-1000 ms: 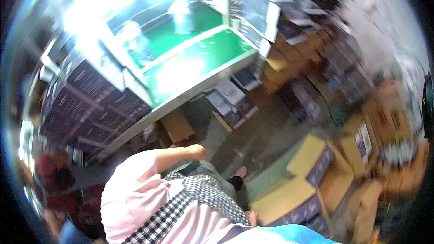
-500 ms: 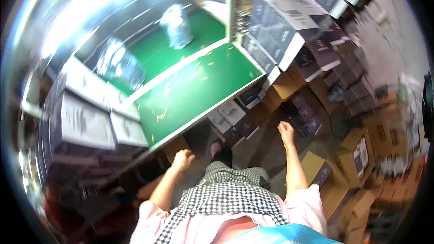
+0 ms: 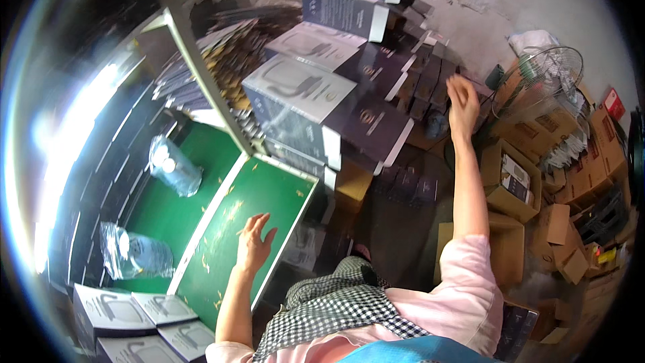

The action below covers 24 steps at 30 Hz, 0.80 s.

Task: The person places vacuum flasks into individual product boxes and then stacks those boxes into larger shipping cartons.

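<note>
A green worktable (image 3: pixel 269 188), smooth and flat with pale scuffs and flecks, ran diagonally through the left half of the frame, divided lengthwise by a straight pale strip (image 3: pixel 213 222). A stack of cartons (image 3: pixel 306 87), rectangular and crisp-edged, with pale grey and dark blue printed faces, stood at upper centre, just beside the table's far corner. White-topped cartons (image 3: pixel 117 309) of similar printed board filled the lower left corner. Behind the stack lay a ragged pile of flat sheets (image 3: pixel 235 54), its layered edges uneven. The person's apron (image 3: pixel 336 312), a black-and-white checked fabric, creased across the lower centre. At right, an open box (image 3: pixel 510 205) of plain brown cardboard held a printed pack (image 3: pixel 516 178). A round guard (image 3: pixel 551 67) of thin wire showed at upper right. Two bundles in clear, wrinkled plastic, one upper (image 3: pixel 178 168) and one lower (image 3: pixel 138 255), rested on the green surface at left. The left hand (image 3: pixel 255 240), left of centre, appeared above the worktable, its fingers loosely bent and thumb spread apart; contact with the surface could not be told. The right hand (image 3: pixel 463 104), upper right of centre, was raised beside the stack's right side, its fingers loosely extended; whether the fingertips touched anything could not be told.
</note>
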Motion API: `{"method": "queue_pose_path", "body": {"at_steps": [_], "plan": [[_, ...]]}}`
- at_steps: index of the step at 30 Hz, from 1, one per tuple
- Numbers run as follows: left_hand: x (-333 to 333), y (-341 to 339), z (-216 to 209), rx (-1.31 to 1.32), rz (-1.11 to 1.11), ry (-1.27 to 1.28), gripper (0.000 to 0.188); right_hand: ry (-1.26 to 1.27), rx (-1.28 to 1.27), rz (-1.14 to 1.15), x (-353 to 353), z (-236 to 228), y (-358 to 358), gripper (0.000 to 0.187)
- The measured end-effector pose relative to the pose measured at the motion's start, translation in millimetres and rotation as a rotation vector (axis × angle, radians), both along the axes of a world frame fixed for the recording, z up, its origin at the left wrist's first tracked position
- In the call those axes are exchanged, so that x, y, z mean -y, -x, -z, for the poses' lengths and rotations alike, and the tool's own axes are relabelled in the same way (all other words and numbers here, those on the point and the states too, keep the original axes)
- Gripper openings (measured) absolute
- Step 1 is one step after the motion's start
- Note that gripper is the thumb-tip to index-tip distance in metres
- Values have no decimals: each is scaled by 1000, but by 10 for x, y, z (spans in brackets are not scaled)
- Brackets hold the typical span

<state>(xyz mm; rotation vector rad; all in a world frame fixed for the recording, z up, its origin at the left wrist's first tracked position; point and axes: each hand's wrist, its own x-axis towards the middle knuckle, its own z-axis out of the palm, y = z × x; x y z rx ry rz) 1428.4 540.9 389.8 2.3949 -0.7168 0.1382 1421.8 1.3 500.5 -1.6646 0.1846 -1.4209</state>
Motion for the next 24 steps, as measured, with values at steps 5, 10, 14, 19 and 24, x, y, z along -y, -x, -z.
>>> {"method": "queue_pose_path", "body": {"at_steps": [5, 10, 14, 19, 24], "plan": [[955, -937, -1376, 472, 57, 52, 39, 150, -90, 65, 1166, -1211, -1425, 40], [3120, -2105, -2997, 853, 73, 187, 80, 203, -252, 29, 1827, -1351, -2780, 50], [4753, -2748, -3806, 681, -84, 53, 109, 88, -330, 102, 2137, -1375, -3280, 48], [5824, -3669, -3994, 556, -380, 189, 120, 126, -507, 61, 2596, -1436, -3722, 54], [5795, -4072, -4047, 663, -376, -14, 81, 208, -514, 74, 2940, -1570, -4114, 49]]}}
